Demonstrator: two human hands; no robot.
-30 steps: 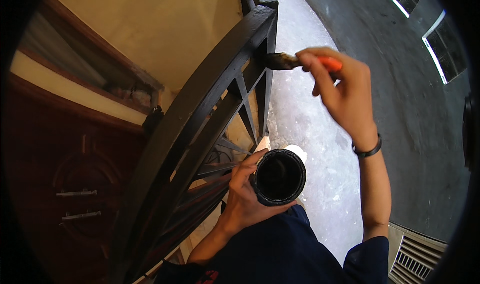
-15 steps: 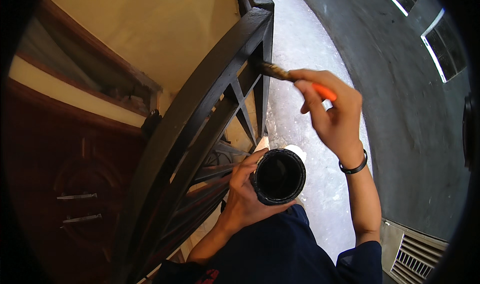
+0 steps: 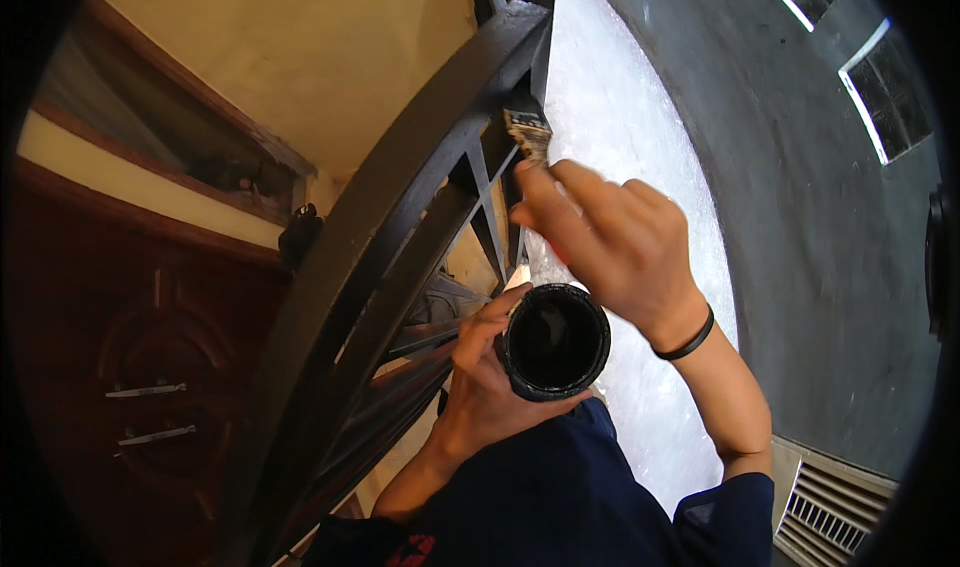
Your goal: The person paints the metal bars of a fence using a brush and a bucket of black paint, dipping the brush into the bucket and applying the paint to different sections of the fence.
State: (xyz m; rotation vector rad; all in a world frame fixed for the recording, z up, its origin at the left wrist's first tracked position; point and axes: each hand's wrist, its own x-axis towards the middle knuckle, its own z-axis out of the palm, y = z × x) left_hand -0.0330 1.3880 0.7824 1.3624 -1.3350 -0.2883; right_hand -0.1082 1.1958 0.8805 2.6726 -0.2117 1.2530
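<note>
My left hand [image 3: 482, 372] is wrapped round a round, open can of black paint [image 3: 556, 339], held upright in front of my body. In my right hand [image 3: 620, 237] is a paintbrush [image 3: 529, 135]. Its dark, paint-covered bristles touch the inner side of a post near the far end of a black metal railing [image 3: 400, 192]. Most of the brush's orange handle is hidden behind my fingers. Below the top rail, crossed bars fill the railing's frame.
A pale ledge [image 3: 640, 97] runs along the railing's right side, with a dark grey surface [image 3: 780, 227] beyond it. A slatted vent [image 3: 830, 512] lies at lower right. To the left are a dark red wooden door [image 3: 140, 297] and a yellow wall [image 3: 300, 57].
My right hand has moved left and down, turning so the brush points more steeply away from me. Its bristles stay at the railing's post. The can has barely shifted.
</note>
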